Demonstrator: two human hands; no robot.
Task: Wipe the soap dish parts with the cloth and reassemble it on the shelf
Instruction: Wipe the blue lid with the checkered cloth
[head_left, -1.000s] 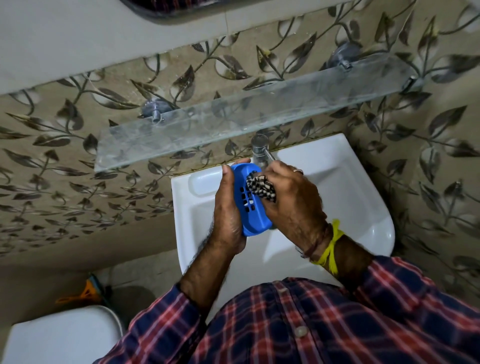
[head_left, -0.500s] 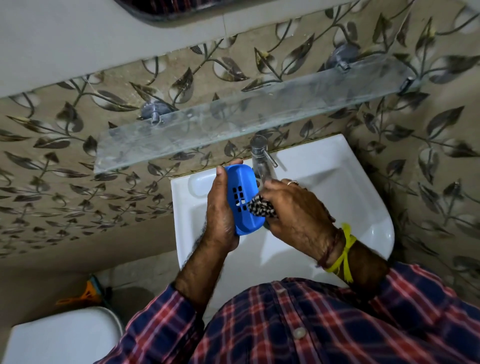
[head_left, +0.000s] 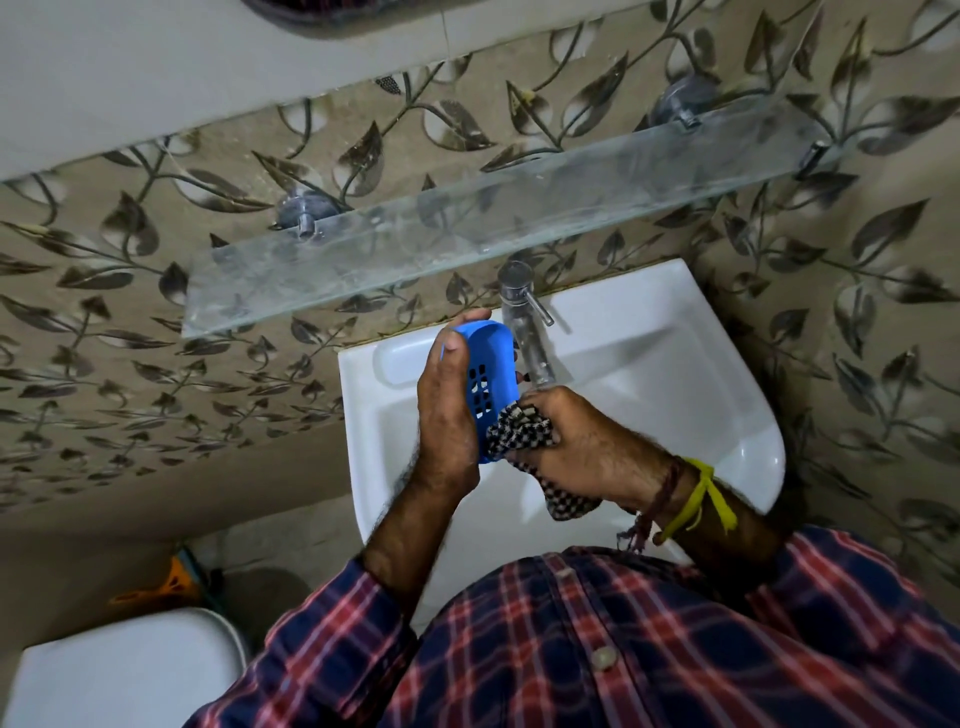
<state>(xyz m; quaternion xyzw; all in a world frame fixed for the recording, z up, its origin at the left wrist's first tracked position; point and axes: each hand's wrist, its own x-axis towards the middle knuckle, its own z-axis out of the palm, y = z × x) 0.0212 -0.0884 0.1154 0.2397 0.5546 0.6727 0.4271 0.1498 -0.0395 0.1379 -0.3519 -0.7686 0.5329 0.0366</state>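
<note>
The blue slotted soap dish part (head_left: 488, 382) stands on edge above the near left of the white washbasin (head_left: 675, 395), held clear of the bowl, its far end just beside the chrome tap (head_left: 522, 322). It looks like thin moulded plastic, so I judge it light and fairly stiff, smooth enough to turn slippery if wet, and the drain slots give the one weak patch. The rim and long sides look the best place to hold, leaving the slotted face free. The left hand (head_left: 447, 415) does just that, wrapped around the left long side with fingertips hooked over the far end and the thumb lying along the rim. The right hand (head_left: 582, 447) is closed on the checked cloth (head_left: 519, 431), bunched soft and pressed against the near end of the part, a loose tail hanging below the wrist over the basin. The cloth looks limp and should fold into the slots easily. Only this one part is in view; any other part I cannot see. Beyond the tap, the glass shelf (head_left: 363, 260) runs along the leaf-patterned wall tiles (head_left: 104, 364), bare and streaky, where the dish is meant to end up
</note>
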